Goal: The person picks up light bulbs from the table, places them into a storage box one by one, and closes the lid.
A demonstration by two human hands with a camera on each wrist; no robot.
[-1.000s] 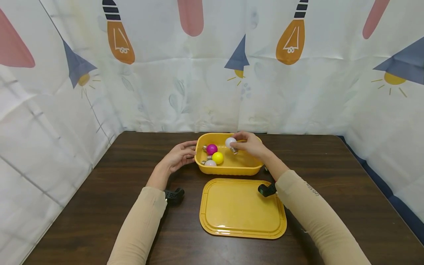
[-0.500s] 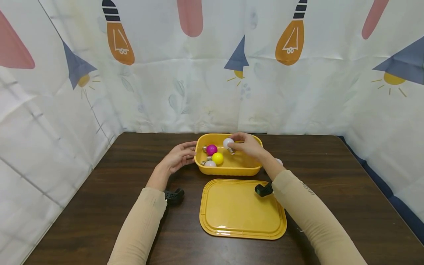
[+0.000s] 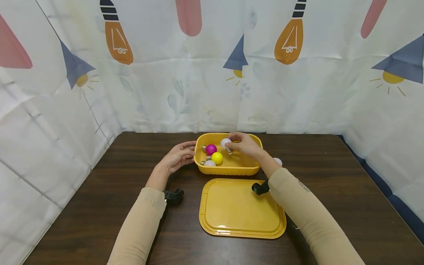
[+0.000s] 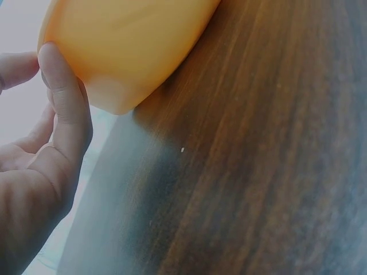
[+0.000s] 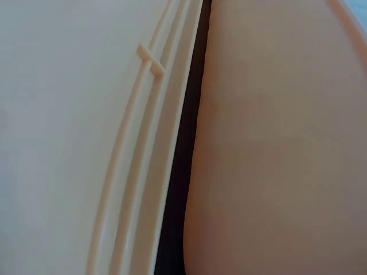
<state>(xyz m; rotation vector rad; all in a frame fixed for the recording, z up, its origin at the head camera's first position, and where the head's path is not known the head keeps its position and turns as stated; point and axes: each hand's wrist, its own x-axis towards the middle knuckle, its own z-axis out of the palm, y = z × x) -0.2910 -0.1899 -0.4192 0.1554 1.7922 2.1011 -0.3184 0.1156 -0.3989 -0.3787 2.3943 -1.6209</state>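
Observation:
In the head view my right hand (image 3: pixel 244 145) pinches a white light bulb (image 3: pixel 226 142) over the yellow plastic tub (image 3: pixel 243 171), its metal base pointing down to the right. My left hand (image 3: pixel 179 157) is at the tub's left side. In the left wrist view, the digits of my left hand (image 4: pixel 54 126) grip the edge of the tub (image 4: pixel 129 43). Inside the tub, at its left, lie a magenta bulb (image 3: pixel 211 149), a yellow bulb (image 3: pixel 217 158) and a whitish bulb (image 3: pixel 210 163). The right wrist view does not show the held bulb.
A flat yellow tray (image 3: pixel 241 209) lies in front of the tub on the dark wooden table (image 3: pixel 99 206). Another white round object (image 3: pixel 278 161) is partly hidden behind the right forearm. A printed curtain (image 3: pixel 205 81) hangs behind the table.
My right hand has shifted slightly left over the tub with the white light bulb. The white object beyond the right forearm has come into sight. My left hand stays at the tub.

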